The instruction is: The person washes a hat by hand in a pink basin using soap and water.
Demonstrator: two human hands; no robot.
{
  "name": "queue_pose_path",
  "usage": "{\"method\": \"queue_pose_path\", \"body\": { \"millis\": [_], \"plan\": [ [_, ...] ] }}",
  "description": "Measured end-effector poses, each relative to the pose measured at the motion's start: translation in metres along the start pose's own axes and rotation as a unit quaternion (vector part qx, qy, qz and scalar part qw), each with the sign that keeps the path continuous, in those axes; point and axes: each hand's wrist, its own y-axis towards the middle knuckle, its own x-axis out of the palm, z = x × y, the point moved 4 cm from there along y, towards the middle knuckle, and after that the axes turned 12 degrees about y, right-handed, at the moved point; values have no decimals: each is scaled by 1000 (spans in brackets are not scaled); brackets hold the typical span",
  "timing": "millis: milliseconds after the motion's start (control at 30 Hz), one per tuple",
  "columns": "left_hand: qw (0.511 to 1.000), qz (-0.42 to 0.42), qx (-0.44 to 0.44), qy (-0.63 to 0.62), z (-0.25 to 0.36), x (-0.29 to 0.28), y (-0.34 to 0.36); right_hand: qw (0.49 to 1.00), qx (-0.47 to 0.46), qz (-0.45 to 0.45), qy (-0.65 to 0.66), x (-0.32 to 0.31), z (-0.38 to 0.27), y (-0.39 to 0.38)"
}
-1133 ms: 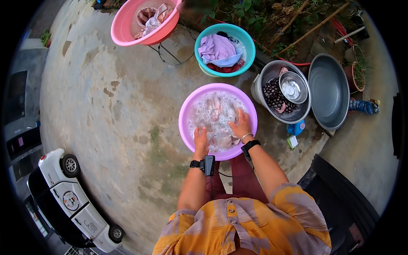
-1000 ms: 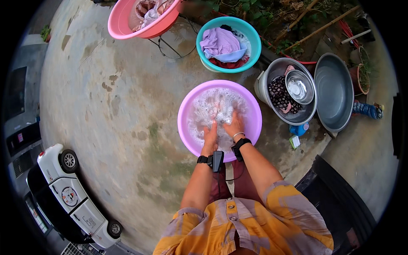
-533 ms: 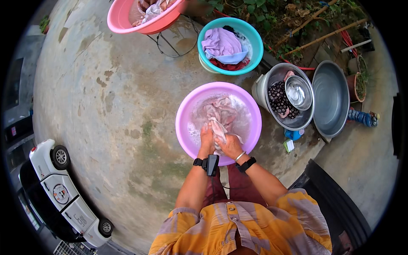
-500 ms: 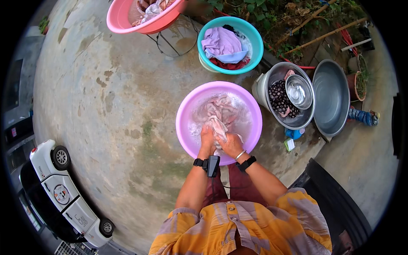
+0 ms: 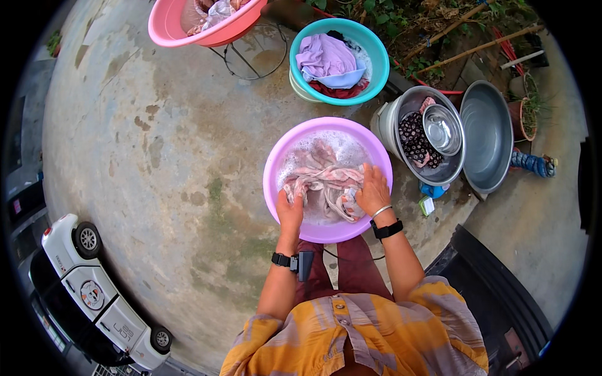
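A wet pink and white cloth (image 5: 323,178) lies gathered in soapy water inside a pink-purple basin (image 5: 271,185). My left hand (image 5: 290,212) closes on the left end of the cloth, near the basin's near-left side. Over at the right side, my right hand (image 5: 374,191) grips the other end with its thumb against the cloth; part of its grip is hidden. The cloth stretches in a loose twist between both hands, with folds hanging into the suds. A bracelet and black straps sit at my wrists, a small dark device on the left one.
Beyond the basin stands a teal basin (image 5: 380,47) of laundry, and a pink basin (image 5: 164,28) on a wire stand. To the right are a metal basin (image 5: 433,178) holding dark patterned cloth and a bowl, and another metal basin (image 5: 486,138). A white car (image 5: 103,291) is at left.
My hands have moved apart, the left one leftward and the right one rightward. The cloth, bunched between them before, is now spread across the basin.
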Motion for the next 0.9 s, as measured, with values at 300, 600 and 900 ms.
{"method": "queue_pose_path", "body": {
  "millis": [300, 600, 900],
  "plan": [
    [983, -48, 50, 170, 9, 36, 11, 984, 29, -134, -117, 61, -62, 74],
    [855, -201, -276, -390, -16, 53, 34, 945, -54, -38, 321, 56, -82, 24],
    [960, -48, -207, -183, -10, 51, 35, 985, -66, 21, 158, 47, -58, 50]
  ]
}}
